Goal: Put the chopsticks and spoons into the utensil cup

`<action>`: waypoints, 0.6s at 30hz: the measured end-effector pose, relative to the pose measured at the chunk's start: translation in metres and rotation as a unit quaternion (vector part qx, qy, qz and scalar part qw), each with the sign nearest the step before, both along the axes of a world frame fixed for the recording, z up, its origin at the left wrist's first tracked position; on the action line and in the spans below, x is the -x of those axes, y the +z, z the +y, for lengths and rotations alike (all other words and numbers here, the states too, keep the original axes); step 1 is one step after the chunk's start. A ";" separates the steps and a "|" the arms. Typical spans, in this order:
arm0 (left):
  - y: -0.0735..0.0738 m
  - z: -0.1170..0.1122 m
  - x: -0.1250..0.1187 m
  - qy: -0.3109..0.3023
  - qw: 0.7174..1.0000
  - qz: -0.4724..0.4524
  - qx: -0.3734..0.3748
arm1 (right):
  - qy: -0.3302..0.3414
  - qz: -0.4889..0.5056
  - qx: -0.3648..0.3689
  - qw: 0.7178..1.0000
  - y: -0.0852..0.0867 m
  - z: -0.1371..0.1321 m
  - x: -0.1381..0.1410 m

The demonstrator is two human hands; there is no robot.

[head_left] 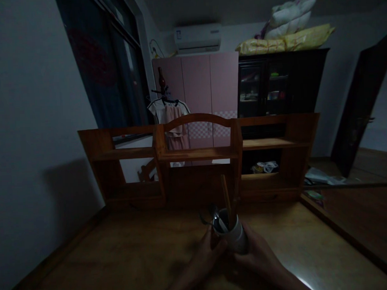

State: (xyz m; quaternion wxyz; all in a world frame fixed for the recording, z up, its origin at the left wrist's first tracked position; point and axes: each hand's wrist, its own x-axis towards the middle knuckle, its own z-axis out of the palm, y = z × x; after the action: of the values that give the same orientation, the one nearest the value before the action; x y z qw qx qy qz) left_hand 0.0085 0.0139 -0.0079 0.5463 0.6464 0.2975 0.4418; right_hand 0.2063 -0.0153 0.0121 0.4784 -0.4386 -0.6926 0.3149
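Both of my hands grip a light-coloured cup (236, 238) between them, low in the head view and over the wooden desk. My left hand (211, 248) is closed on the cup's left side, and my right hand (252, 248) wraps its right side. Wooden chopsticks (226, 194) stick up out of the cup, leaning a little to the left. Metal spoons (217, 218) lean out over the left rim. The cup's mouth tilts away from me. Dim light hides what else is inside, and whether the cup's base touches the desk I cannot tell.
A wooden shelf unit (198, 153) runs along the desk's (146, 248) back edge. A white wall (38, 167) borders the left. Beyond stand a pink wardrobe (196, 85), a dark cabinet (280, 80) and clothes (173, 116) on hangers. A dark door (360, 101) is at the right.
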 end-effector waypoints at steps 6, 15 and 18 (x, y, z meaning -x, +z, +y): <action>-0.001 0.000 0.002 0.034 0.999 0.024 -0.011 | -0.027 -0.066 -0.069 0.995 -0.004 0.001 0.001; -0.008 0.008 0.000 0.060 0.998 0.018 -0.003 | -0.030 -0.127 -0.101 0.986 -0.004 0.002 -0.002; -0.008 0.008 -0.001 0.073 0.997 0.000 0.020 | -0.029 -0.136 -0.104 0.985 -0.005 0.002 -0.002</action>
State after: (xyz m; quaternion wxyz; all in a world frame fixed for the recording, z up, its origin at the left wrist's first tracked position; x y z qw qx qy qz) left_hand 0.0093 0.0215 -0.0159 0.5259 0.6117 0.3523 0.4745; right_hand 0.2085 -0.0135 0.0068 0.4313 -0.4453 -0.7673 0.1643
